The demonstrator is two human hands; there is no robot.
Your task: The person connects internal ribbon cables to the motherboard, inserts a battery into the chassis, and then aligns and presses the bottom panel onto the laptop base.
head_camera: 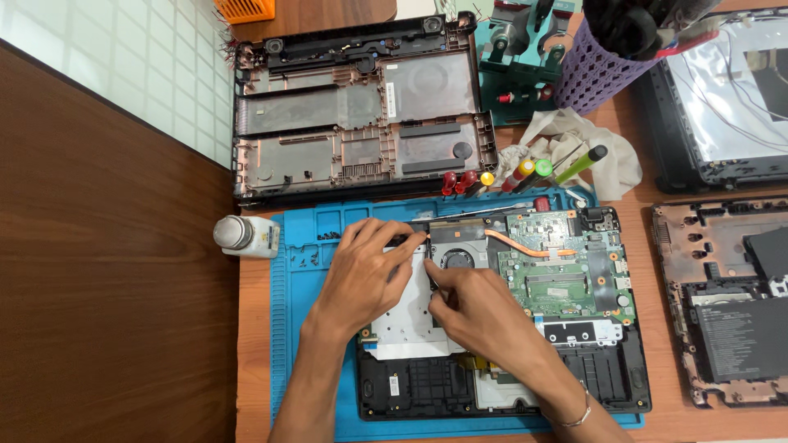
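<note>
— While both hands sit over the opened laptop (501,328), which one is doing the fine work?

— Hard to say for sure. The left hand (365,275) lies flat and spread on the pale metal plate at the laptop's left half, fingers extended, their tips reaching the black edge beside the cooling fan (457,258). It holds nothing; it presses down, palm low. The right hand (472,308) is curled, thumb and forefinger pinched together just left of the fan. Whether something small sits in that pinch, I cannot tell; it is hidden by the fingers.

— And the laptop itself?

— It rests, bottom cover off, on a blue work mat (287,328) on the wooden table. A copper heat pipe (525,246) runs from the fan rightward across the green mainboard (558,262).

— What lies farther out?

— Just left of the mat's top corner lies a small white bottle (246,236) on its side. Above the mat, a bare laptop bottom shell (361,107) with a bronze-toned inside. Between shell and mat, a row of screwdrivers (525,172) with red, yellow and green handles, beside a crumpled white cloth (574,148). A purple perforated holder (591,74) stands behind the cloth. At the right, another stripped chassis (722,295) with a dark battery, and above it a screen lid (730,90) lying open side up.
</note>
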